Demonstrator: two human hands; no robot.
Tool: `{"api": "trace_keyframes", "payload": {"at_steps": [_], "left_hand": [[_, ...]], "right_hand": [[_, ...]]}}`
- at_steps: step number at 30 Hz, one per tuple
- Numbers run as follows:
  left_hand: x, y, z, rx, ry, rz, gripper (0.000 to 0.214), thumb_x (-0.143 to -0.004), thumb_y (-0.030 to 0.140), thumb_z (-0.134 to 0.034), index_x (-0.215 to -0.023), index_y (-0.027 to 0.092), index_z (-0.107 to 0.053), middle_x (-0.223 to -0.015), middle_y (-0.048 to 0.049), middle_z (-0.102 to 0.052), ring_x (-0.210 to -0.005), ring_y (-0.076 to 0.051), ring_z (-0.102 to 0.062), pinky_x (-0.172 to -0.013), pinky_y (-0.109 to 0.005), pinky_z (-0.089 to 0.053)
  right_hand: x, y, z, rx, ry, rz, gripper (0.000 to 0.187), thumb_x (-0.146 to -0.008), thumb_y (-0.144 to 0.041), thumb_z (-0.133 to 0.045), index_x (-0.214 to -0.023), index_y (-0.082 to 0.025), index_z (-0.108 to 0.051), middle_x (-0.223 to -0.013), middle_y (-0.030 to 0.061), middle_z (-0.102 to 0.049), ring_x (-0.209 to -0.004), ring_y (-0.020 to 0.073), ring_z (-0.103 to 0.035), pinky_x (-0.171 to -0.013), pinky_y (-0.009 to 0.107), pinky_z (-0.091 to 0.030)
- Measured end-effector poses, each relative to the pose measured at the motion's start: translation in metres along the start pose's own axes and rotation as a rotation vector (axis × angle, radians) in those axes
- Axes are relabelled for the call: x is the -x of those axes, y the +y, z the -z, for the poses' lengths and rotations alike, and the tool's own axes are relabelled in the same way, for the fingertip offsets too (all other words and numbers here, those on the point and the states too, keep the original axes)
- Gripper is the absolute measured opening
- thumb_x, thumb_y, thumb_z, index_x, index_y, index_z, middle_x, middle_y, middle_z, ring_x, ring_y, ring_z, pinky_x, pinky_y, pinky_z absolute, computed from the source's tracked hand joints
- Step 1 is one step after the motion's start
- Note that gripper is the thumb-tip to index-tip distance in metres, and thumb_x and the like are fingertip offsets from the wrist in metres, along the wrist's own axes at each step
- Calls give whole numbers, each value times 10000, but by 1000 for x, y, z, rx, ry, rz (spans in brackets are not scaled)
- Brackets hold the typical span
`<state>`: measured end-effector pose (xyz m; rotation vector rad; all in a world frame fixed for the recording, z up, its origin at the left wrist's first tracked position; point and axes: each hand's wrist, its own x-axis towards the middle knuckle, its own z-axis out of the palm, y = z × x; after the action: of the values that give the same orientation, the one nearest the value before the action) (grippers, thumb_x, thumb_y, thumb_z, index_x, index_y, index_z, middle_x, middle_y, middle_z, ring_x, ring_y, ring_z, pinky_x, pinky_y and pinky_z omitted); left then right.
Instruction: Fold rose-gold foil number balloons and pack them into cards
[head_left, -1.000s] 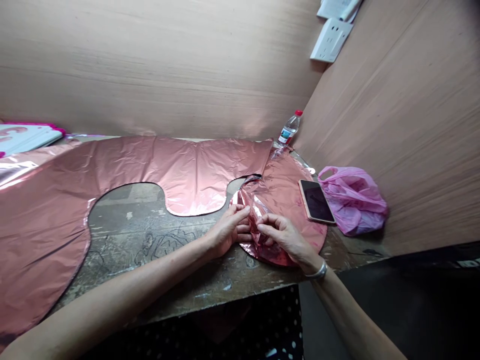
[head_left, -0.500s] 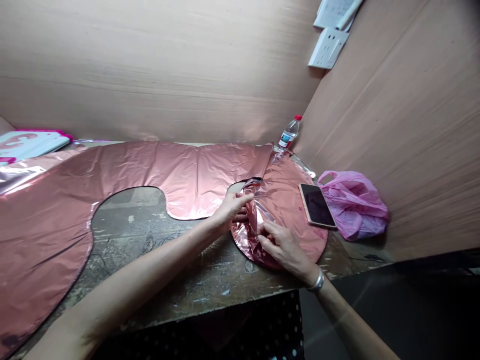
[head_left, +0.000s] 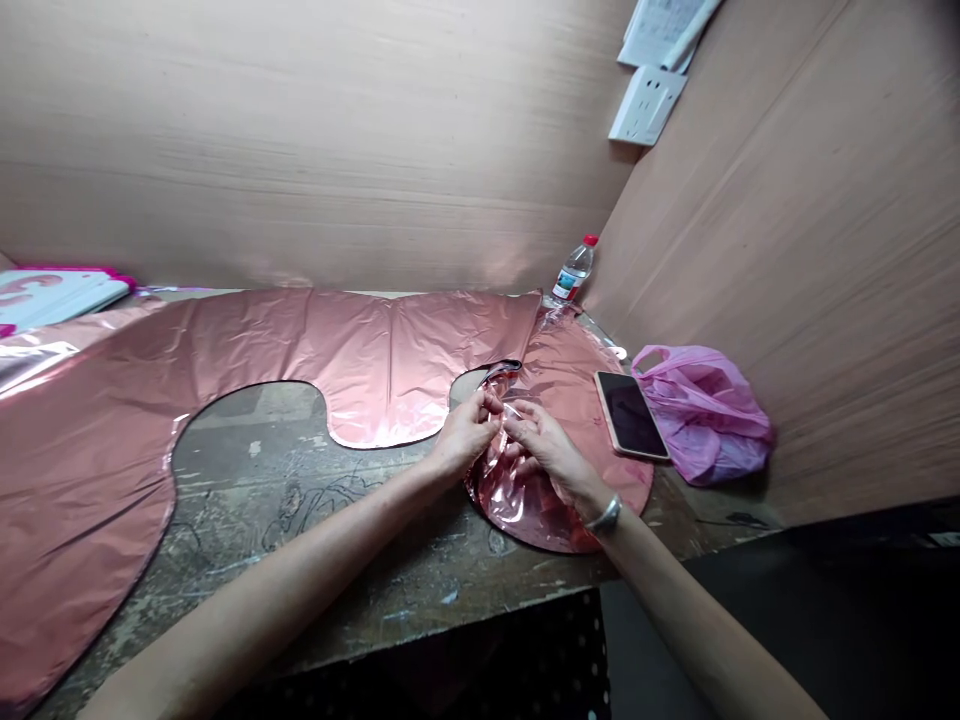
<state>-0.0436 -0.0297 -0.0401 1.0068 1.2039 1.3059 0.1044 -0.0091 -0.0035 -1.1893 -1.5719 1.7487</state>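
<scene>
A large rose-gold foil balloon [head_left: 247, 340], flat and shaped with curved cut-outs, spreads across the worn wooden table [head_left: 315, 540]. Its right end is a rounded lobe with a crumpled, shiny inner edge. At that edge my left hand [head_left: 469, 435] pinches the foil between thumb and fingers. My right hand [head_left: 544, 450], with a silver bracelet on the wrist, is closed right beside it, fingertips nearly meeting the left ones over the same bit of foil. A small pale piece shows between the fingertips; its kind I cannot make out.
On the lobe's right edge lies a phone [head_left: 631, 415], against a pink plastic bag [head_left: 709, 415]. A water bottle [head_left: 574, 270] with a red cap stands in the back corner. Flat white-and-pink packs [head_left: 64, 295] lie at back left. A socket [head_left: 649, 105] hangs on the wall.
My right hand has moved up and left, joining my left hand at the foil edge. My left hand has come slightly lower. The view has shifted a little.
</scene>
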Motion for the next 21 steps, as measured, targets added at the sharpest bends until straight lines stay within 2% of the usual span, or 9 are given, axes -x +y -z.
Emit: {"api": "trace_keyframes", "payload": {"at_steps": [3,5,8,11,15,18,21], "left_hand": [[3,1,-1,-8,13,9,241,-716,272,-717,-828,191,-519,-740,33,-613,-670,-113,-585,-645,-211,-454],[5,2,-1,27,27,41,305,-700,281,-738,-860,202,-491,-710,48,-607,-626,-106,-578,-623,-208,-449],[5,1,-1,85,45,76,427,-657,270,-786,-931,213,-463,-734,43,-634,-626,-112,-602,-632,-216,-461],[3,-1,-1,92,63,86,458,-645,225,-795,-960,212,-463,-774,24,-659,-669,-127,-632,-657,-227,-478],[0,-4,-1,61,77,93,408,-651,152,-753,-944,206,-475,-782,24,-668,-692,-133,-641,-672,-235,-489],[-1,-3,-2,48,81,85,389,-638,121,-744,-914,198,-482,-778,16,-673,-705,-139,-642,-692,-248,-495],[0,0,-2,48,63,94,385,-644,138,-753,-918,191,-487,-795,-4,-677,-718,-148,-645,-695,-261,-499]], "right_hand": [[-10,-3,-1,-31,-53,-34,415,-760,-395,-733,-1089,-186,-586,-740,-16,-602,-536,59,-525,-403,108,-378],[-13,-3,0,-70,-49,-36,332,-750,-323,-747,-1017,-174,-617,-711,-18,-608,-509,45,-506,-394,95,-381],[-16,-3,5,-149,-26,-63,243,-783,-330,-735,-935,-170,-633,-734,-8,-628,-499,39,-517,-390,96,-416],[-24,-5,10,-154,-24,-97,216,-832,-367,-701,-855,-164,-632,-756,17,-660,-494,43,-547,-382,97,-435],[-44,-11,15,-56,4,-147,198,-877,-299,-652,-751,-151,-613,-591,7,-635,-440,54,-564,-345,84,-398],[-58,-17,19,-36,-28,-197,196,-855,-234,-667,-693,-137,-614,-515,6,-613,-394,58,-548,-325,88,-379],[-65,-20,21,-53,-84,-235,138,-816,-199,-698,-713,-123,-644,-513,4,-611,-376,50,-523,-325,93,-377]]}}
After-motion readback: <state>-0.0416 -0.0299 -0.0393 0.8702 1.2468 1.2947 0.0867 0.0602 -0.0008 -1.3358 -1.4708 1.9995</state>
